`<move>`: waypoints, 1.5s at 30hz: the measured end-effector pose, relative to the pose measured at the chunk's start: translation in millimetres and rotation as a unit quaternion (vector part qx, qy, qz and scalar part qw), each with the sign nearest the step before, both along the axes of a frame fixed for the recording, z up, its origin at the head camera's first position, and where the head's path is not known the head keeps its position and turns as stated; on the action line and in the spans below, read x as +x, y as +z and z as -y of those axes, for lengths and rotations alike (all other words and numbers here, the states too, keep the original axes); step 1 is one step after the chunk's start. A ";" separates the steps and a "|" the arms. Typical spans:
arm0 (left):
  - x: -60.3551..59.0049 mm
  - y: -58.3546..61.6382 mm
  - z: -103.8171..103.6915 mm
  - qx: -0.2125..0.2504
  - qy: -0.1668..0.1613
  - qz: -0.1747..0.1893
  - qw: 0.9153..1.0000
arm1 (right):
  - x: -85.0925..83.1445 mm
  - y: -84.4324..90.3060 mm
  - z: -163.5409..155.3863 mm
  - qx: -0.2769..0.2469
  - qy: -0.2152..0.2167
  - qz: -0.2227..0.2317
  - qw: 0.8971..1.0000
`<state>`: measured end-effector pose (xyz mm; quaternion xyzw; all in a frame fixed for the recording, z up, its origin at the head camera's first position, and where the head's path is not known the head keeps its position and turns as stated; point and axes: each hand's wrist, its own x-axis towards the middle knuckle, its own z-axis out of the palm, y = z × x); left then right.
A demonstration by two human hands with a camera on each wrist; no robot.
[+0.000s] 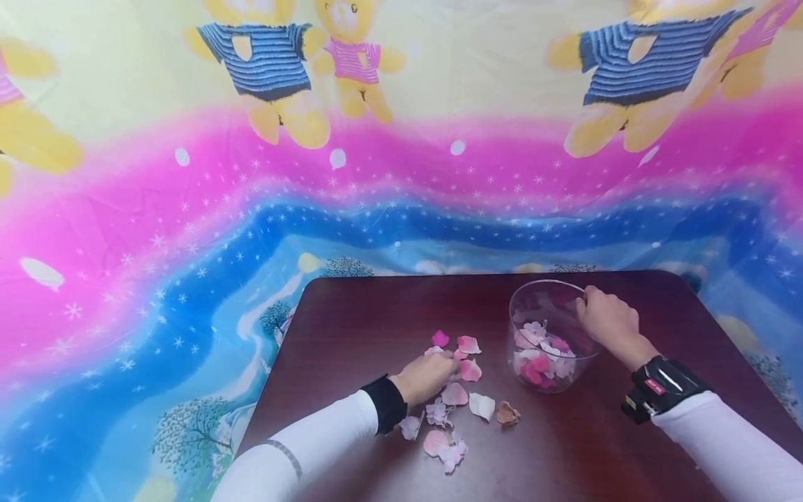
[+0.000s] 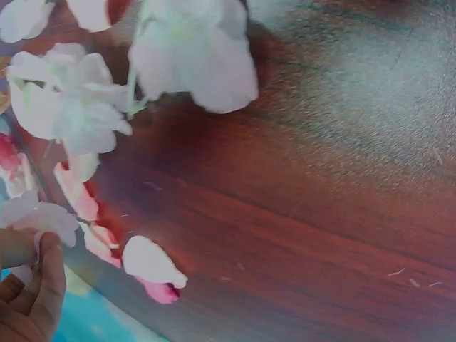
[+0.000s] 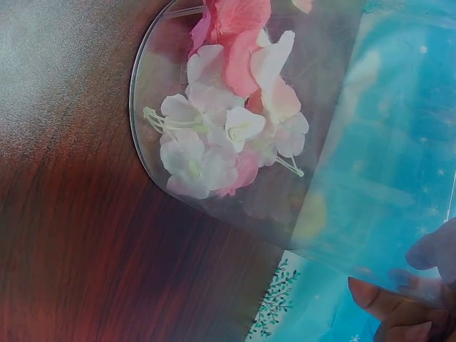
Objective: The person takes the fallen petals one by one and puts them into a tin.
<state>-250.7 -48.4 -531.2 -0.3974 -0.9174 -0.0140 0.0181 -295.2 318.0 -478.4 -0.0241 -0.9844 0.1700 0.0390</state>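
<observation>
The dark wooden surface (image 1: 376,314) carries a clear glass bowl (image 1: 546,335) toward its right side and a loose scatter of petals (image 1: 461,397) to the bowl's left. The right hand (image 1: 608,322) grips the bowl at its far right rim: the right wrist view shows fingertips (image 3: 385,303) behind the glass wall, so its grip looks closed around the rim, thumb side outside. The bowl stands upright and already holds a small heap of pink and white petals and blossoms (image 1: 542,352) in its lower part.

The largest risk, as I judge it, is the bowl. It is light, held at one edge only, and a pull or lean on that rim could tip it toward the hand or slide it on the smooth wood, spilling what is inside.

Next, the petals on the wood lie thin and flat. The left hand (image 1: 426,376) rests among them at the near-left edge of the scatter, fingers curled down with their tips at a pale petal (image 2: 50,217); whether that petal is actually pinched I cannot tell, since the left wrist view is blurred and shows only finger ends touching it. A shallow pinch could drop it, and a sweeping wrist could brush neighbours off the near edge.

Relative to that grip, most loose petals lie just beside it, toward the bowl and toward the person; a brownish one (image 1: 507,414) lies farthest right, near the bowl's base
</observation>
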 end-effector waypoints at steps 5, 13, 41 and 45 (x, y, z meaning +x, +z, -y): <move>0.4 13.9 -1.4 0.039 0.002 -0.002 0.999 | 0.1 -0.4 -0.6 0.001 0.000 -0.004 1.000; -1.9 38.3 -6.4 0.087 -0.020 -0.040 0.995 | -0.5 -1.1 -1.6 0.002 0.001 0.000 1.000; 0.1 108.1 -37.4 0.161 -0.101 -0.073 0.979 | 1.3 -0.4 0.6 -0.003 -0.001 -0.017 1.000; -1.6 111.7 -45.6 0.159 -0.105 -0.067 0.979 | 1.8 0.5 1.6 -0.002 -0.002 -0.017 1.000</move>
